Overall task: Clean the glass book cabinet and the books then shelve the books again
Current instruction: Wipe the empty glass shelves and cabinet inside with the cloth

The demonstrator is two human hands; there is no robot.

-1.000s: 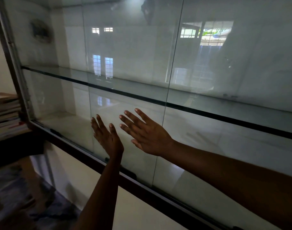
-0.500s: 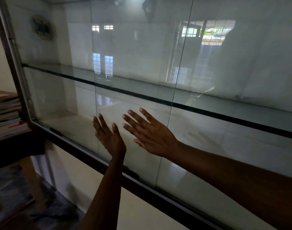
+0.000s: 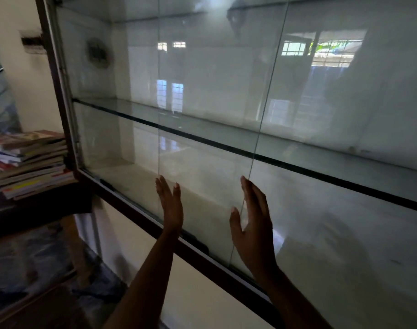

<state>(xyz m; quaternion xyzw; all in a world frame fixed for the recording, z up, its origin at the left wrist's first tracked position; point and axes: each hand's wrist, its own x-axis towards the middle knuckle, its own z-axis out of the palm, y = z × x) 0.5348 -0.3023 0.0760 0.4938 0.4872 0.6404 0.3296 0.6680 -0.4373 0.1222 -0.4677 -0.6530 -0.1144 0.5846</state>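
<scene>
Right now I am watching two bare hands raised in front of one cabinet (image 3: 60, 96). Its dark frame is running down the left of the picture and slanting along the bottom toward the lower right.

The left hand (image 3: 170, 205) is standing edge-on at the lower centre. Its fingers are straight, pressed together and pointing up, and it is holding nothing. Its fingertips are reaching the foot of the first pane edge (image 3: 158, 91), one of two vertical glass edges I am counting. I cannot tell whether the hand is touching the glass.

The right hand (image 3: 252, 224) is standing upright just to the right of it, the two hands apart from each other. Its four fingers are straight and together and its thumb is spread away from them. The second pane edge (image 3: 265, 110) is running down through the gap between thumb and fingers. I cannot tell whether the hand is touching it, and it is pinching nothing.

Behind the glass, one glass shelf (image 3: 226, 148) with a dark front edge is crossing from the left centre down to the right edge, splitting the inside into two compartments, upper and lower. Bright window reflections are showing in the upper right.

The books (image 3: 29, 162) are lying flat in one stack at the middle left of the picture, outside the cabinet and just beside its left post, on one dark table (image 3: 36, 207). They are packed too tightly and blurred for me to be counting them singly.
</scene>
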